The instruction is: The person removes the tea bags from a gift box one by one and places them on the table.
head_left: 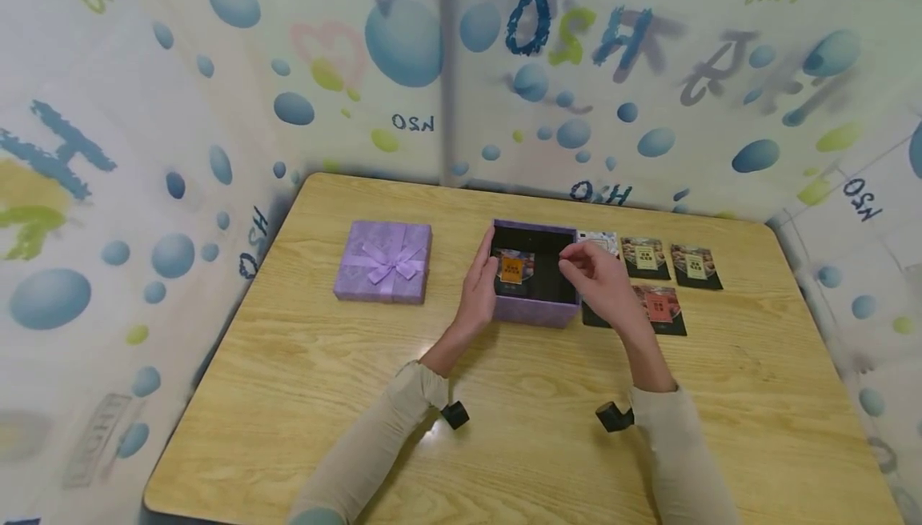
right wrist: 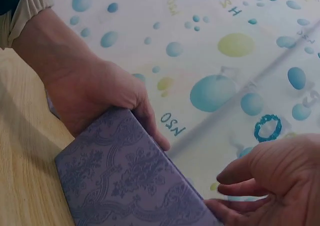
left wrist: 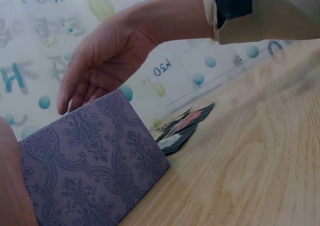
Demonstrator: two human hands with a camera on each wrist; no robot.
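Note:
A purple patterned gift box (head_left: 533, 313) stands uncovered on the table, its inside dark. My left hand (head_left: 478, 285) holds its left wall, the thumb over the rim and the fingers along the outside. Inside, at the left, lies a flat black packet with an orange label (head_left: 513, 269). My right hand (head_left: 598, 277) hovers over the box's right side with loosely bent fingers. In the right wrist view nothing shows between the right hand's (right wrist: 275, 181) thumb and fingers. The left wrist view shows the patterned side of the box (left wrist: 95, 156).
Left of the box sits a purple lid with a ribbon bow (head_left: 385, 262). To the right lie flat black packets with pale labels (head_left: 646, 258) and one with a red label (head_left: 661, 309). A white patterned piece (head_left: 599, 242) lies by the box, partly hidden by my right hand.

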